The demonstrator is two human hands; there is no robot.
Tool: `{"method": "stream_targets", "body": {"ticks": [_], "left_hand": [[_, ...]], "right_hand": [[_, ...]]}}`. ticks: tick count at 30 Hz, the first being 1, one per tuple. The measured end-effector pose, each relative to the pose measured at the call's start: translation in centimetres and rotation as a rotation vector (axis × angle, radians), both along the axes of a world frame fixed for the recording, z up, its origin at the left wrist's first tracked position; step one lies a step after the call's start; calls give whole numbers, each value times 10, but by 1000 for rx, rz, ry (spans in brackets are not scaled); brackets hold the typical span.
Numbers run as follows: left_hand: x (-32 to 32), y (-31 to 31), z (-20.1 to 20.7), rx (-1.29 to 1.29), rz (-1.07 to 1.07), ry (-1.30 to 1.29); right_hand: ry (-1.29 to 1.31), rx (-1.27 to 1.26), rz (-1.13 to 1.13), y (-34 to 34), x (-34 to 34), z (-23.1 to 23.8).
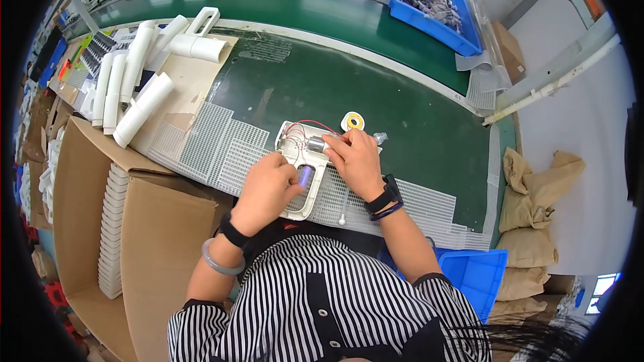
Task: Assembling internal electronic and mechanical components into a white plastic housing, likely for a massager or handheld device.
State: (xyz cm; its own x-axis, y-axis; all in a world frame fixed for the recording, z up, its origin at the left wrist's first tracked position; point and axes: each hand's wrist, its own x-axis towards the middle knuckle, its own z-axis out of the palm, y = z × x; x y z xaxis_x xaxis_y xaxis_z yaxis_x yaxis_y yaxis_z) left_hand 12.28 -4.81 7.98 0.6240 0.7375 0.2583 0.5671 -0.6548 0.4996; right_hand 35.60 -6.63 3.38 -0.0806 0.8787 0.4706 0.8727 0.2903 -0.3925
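A white plastic housing half [313, 202] with a looped handle lies on the bench edge in front of me. My left hand [268, 188] is closed, its fingertips at a purple cylindrical battery [305, 175] inside the handle loop. My right hand [357, 162] has its fingers closed round the far end of a silver cylindrical motor [315, 143] at the housing's head. Thin red wires [310, 121] arc over the housing toward my right fingers. Just beyond that hand sits a white and yellow spool [352, 121], with a small clear plastic part [380, 138] beside it.
White plastic tubes [143, 108] are piled at the left. Nearer, an open cardboard box [161, 241] holds stacked white parts [113, 231]. A blue tray [436, 10] of small parts stands at the back right; a blue bin [473, 275] and brown sacks [530, 255] are at the right.
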Motion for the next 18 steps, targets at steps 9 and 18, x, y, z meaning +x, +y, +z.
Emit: {"method": "stream_targets", "body": {"ticks": [9, 18], "left_hand": [[-12, -8, -7, -161, 230, -94], [-3, -19, -8, 97, 254, 12]], "right_hand": [[49, -14, 68, -8, 9, 12], [-6, -7, 335, -2, -12, 51]]}}
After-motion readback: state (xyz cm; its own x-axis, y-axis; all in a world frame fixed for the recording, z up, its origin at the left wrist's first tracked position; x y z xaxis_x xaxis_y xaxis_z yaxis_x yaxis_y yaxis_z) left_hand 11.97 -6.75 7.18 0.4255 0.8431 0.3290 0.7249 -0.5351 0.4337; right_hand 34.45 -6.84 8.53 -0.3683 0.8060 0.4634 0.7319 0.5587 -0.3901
